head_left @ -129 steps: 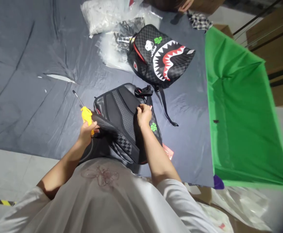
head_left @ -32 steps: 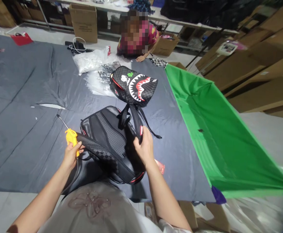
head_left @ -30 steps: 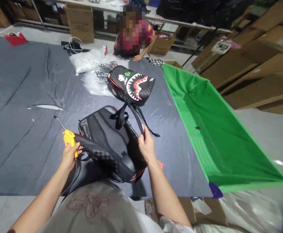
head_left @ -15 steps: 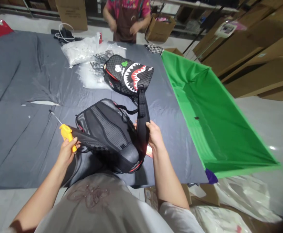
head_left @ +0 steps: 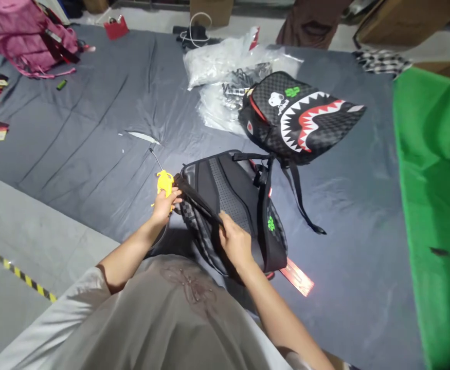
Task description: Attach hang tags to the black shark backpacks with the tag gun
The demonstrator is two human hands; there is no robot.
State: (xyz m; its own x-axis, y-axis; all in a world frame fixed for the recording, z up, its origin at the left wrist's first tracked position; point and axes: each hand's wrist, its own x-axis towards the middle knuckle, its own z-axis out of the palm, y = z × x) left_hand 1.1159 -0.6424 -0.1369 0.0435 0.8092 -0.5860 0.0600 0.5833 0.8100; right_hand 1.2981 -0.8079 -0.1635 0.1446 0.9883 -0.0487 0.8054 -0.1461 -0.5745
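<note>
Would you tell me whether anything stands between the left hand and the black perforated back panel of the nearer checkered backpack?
Yes, a black fabric shoulder strap runs diagonally between the left hand and the black perforated back panel; the right hand is holding that strap.

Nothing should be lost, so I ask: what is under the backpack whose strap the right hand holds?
A red strip sticks out from under the backpack, onto the cloth. Its other end and anything else beneath are covered.
</note>
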